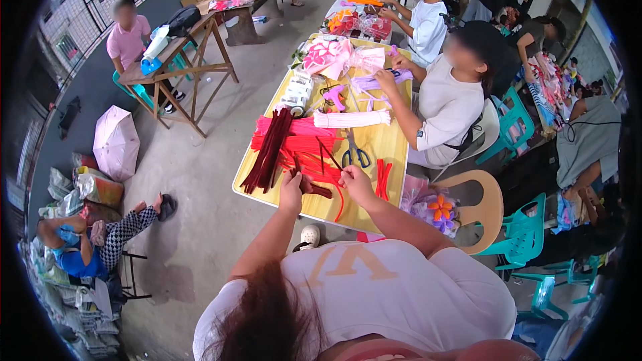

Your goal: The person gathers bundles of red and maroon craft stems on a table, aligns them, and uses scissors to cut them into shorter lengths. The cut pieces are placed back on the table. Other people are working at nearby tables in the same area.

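Note:
At the near end of a wood-patterned table [321,205], my left hand [291,191] holds short dark red fuzzy stems, likely pipe cleaners. Some of these dark red stems [318,190] stick out on its right side. My right hand [357,183] pinches one dark red stem [328,154], which slants up to the left. A long maroon bundle of stems [268,150] lies beyond my left hand. Bright red stems [308,145] are spread between and beyond both hands. Scissors with dark blue handles [356,155] lie just past my right hand, and a small red bundle [383,180] rests to its right.
Farther up the table are a pale pink bundle [351,119], a purple glue gun [333,96], white packaged items [298,91] and a wrapped pink flower bouquet [326,57]. A co-worker [449,95] sits on the right, handling lilac stems [383,79]. A tan chair [484,205] stands close on my right.

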The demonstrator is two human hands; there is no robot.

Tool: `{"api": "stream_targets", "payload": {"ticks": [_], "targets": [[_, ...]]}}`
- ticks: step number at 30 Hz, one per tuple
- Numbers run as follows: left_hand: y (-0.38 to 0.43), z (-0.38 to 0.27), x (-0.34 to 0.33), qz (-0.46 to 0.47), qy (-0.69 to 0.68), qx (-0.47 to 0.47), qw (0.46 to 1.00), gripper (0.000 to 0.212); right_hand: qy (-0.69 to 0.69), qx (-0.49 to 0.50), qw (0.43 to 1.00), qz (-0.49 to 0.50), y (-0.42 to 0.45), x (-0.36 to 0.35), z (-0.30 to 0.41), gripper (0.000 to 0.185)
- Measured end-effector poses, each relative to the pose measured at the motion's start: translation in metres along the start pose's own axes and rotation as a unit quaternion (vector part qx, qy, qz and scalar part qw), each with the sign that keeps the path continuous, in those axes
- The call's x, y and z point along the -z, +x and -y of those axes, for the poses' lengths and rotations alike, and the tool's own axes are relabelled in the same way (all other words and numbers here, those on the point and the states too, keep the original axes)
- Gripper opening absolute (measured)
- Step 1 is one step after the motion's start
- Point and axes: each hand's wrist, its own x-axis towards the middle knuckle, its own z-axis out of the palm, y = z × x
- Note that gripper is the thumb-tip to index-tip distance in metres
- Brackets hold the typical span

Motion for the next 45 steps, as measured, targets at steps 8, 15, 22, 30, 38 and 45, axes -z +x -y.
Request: {"api": "stream_targets", "payload": {"ticks": [8,15,22,30,38,45], "targets": [[-0.006,-0.03,-0.028,0.001,-0.083,0.081,0.993,0.012,0.059,-0.027,0.997,0.031,-0.005,0.004,0.029,0.012],[-0.012,-0.052,-0.043,0.061,-0.053,0.059,0.995,0.009,0.125,-0.003,0.987,0.097,-0.018,-0.004,0.07,0.012],[-0.011,-0.074,-0.065,0.029,0.049,0.009,0.998,0.01,0.18,-0.017,0.972,0.151,-0.019,-0.007,0.106,0.011],[-0.008,-0.092,-0.06,0.057,0.043,0.046,0.996,0.013,0.198,-0.023,0.967,0.157,-0.024,-0.006,0.122,0.013],[-0.004,-0.087,-0.058,0.046,-0.008,0.067,0.997,0.01,0.174,-0.016,0.976,0.132,-0.026,-0.005,0.118,0.014],[-0.004,-0.079,-0.056,0.034,-0.065,0.145,0.987,0.004,-0.222,0.448,0.864,-0.048,-0.029,-0.001,0.132,0.029]]}}
